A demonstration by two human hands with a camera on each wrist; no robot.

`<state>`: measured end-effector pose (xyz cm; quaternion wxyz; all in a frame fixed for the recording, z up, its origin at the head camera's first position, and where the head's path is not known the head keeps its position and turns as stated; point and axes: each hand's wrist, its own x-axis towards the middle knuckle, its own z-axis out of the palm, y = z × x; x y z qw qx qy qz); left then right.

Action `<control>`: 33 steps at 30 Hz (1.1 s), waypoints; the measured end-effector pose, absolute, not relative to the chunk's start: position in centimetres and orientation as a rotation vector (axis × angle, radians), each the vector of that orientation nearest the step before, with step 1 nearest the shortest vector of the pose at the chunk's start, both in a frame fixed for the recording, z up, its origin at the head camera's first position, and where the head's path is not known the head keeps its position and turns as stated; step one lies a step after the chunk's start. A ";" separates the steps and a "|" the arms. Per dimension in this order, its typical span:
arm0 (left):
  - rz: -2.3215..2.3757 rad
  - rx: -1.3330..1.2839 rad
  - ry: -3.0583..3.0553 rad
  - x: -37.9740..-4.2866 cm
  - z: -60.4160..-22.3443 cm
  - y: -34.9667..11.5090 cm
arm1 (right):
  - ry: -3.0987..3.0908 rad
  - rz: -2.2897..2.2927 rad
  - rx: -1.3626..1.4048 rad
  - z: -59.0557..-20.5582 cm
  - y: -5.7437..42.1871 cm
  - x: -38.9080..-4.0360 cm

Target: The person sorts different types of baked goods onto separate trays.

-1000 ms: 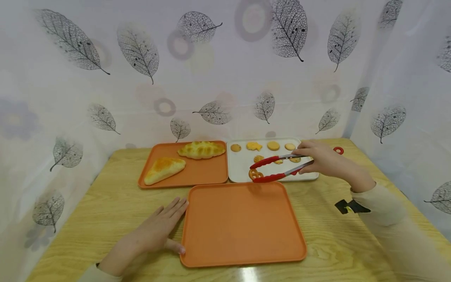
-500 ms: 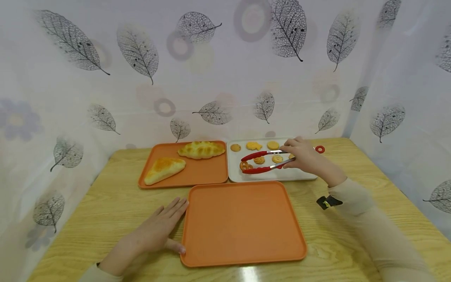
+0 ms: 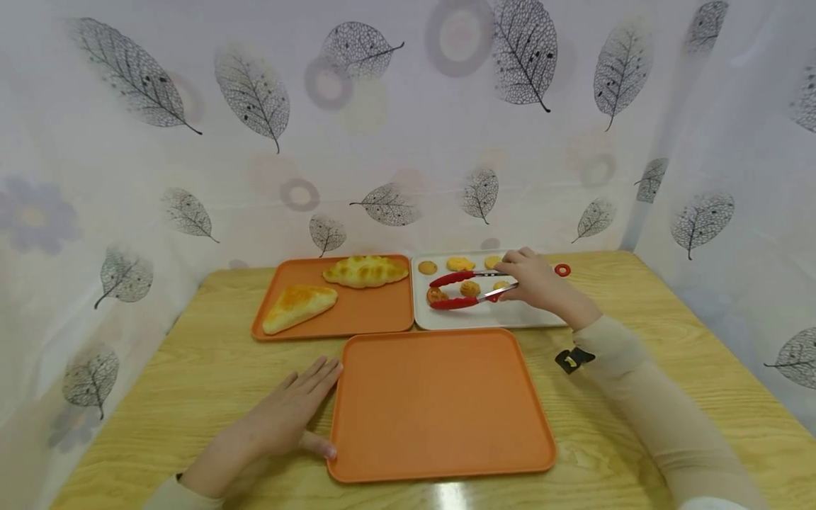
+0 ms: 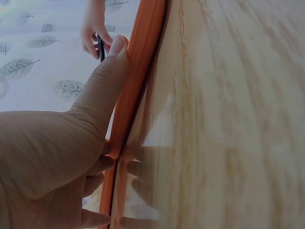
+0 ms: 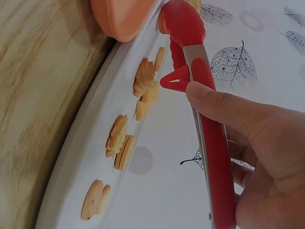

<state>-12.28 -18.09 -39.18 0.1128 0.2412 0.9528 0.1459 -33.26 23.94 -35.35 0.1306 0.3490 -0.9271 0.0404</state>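
Observation:
My right hand grips red-tipped metal tongs over the left part of the white tray. A brown pretzel-shaped cookie sits between the tips of the tongs, partly covered by them. In the right wrist view, my thumb and fingers wrap the red handle. My left hand lies beside the front orange tray, fingers straight and fingertips at its left rim. The left wrist view shows the thumb along that rim.
Several other cookies, including a fish-shaped one and a swirled one, lie on the white tray. Left of it, another orange tray holds a triangular bread and a long ridged bread. A leaf-patterned curtain stands behind the table.
The tongs and the pretzel have moved left and slightly back, from the white tray's front edge to its left part. My left hand and the front orange tray have stayed put.

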 end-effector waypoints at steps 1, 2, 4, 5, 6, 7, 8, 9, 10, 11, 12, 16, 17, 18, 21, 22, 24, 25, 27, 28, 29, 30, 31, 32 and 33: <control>0.428 0.708 2.796 -12.3 -39.2 -18.1 | -2.699 0.110 1.004 -35.4 23.8 -33.3; 0.426 0.708 2.796 -12.3 -39.2 -18.1 | -2.706 0.101 0.993 -35.3 23.7 -33.4; 0.424 0.708 2.794 -12.3 -39.1 -18.1 | -2.717 0.077 0.976 -35.4 23.4 -33.5; 0.424 0.708 2.793 -12.3 -39.1 -18.1 | -2.723 0.070 0.968 -35.4 23.3 -33.5; 0.426 0.707 2.791 -12.3 -39.1 -18.1 | -2.726 0.065 0.966 -35.4 23.2 -33.6; 0.428 0.707 2.789 -12.3 -39.1 -18.1 | -2.730 0.063 0.964 -35.4 23.2 -33.6; 0.431 0.706 2.787 -12.3 -39.1 -18.1 | -2.733 0.065 0.964 -35.4 23.1 -33.6; 0.433 0.706 2.785 -12.3 -39.1 -18.1 | -2.735 0.068 0.965 -35.4 23.1 -33.7; 0.433 0.707 2.784 -12.3 -39.1 -18.1 | -2.739 0.071 0.963 -35.5 23.0 -33.8; 0.432 0.707 2.784 -12.3 -39.1 -18.1 | -2.744 0.079 0.962 -35.5 23.0 -33.8; 0.431 0.707 2.785 -12.3 -39.1 -18.1 | -2.748 0.083 0.962 -35.5 23.0 -33.8; 0.420 0.707 2.785 -12.3 -39.1 -18.1 | -2.774 0.091 0.940 -35.6 22.9 -33.9; 0.419 0.706 2.784 -12.3 -39.1 -18.1 | -2.776 0.090 0.937 -35.6 22.9 -33.8; 0.420 0.704 2.784 -12.3 -39.1 -18.1 | -2.779 0.090 0.932 -35.6 22.9 -33.8; 0.421 0.698 2.781 -12.4 -39.1 -18.1 | -2.768 0.092 0.923 -35.5 23.1 -33.6; 0.418 0.697 2.781 -12.4 -39.1 -18.1 | -2.764 0.099 0.922 -35.5 23.2 -33.5; 0.420 0.696 2.779 -12.4 -39.1 -18.1 | -2.756 0.109 0.917 -35.5 23.5 -33.2; 0.419 0.696 2.778 -12.4 -39.1 -18.1 | -2.749 0.114 0.915 -35.5 23.7 -33.0; 0.423 0.696 2.777 -12.4 -39.1 -18.1 | -2.740 0.134 0.911 -35.6 24.1 -32.6; 0.425 0.696 2.776 -12.4 -39.0 -18.1 | -2.735 0.144 0.910 -35.6 24.4 -32.4; 0.427 0.695 2.775 -12.4 -39.0 -18.1 | -2.729 0.153 0.904 -35.6 24.6 -32.2; 0.427 0.694 2.774 -12.4 -39.0 -18.1 | -2.723 0.163 0.899 -35.7 24.9 -31.9; 0.427 0.694 2.774 -12.4 -39.0 -18.1 | -2.717 0.179 0.894 -35.8 25.2 -31.7; 0.426 0.693 2.774 -12.4 -39.0 -18.1 | -2.710 0.193 0.890 -35.8 25.5 -31.5; 0.425 0.693 2.775 -12.4 -39.0 -18.1 | -2.706 0.207 0.882 -35.8 25.7 -31.3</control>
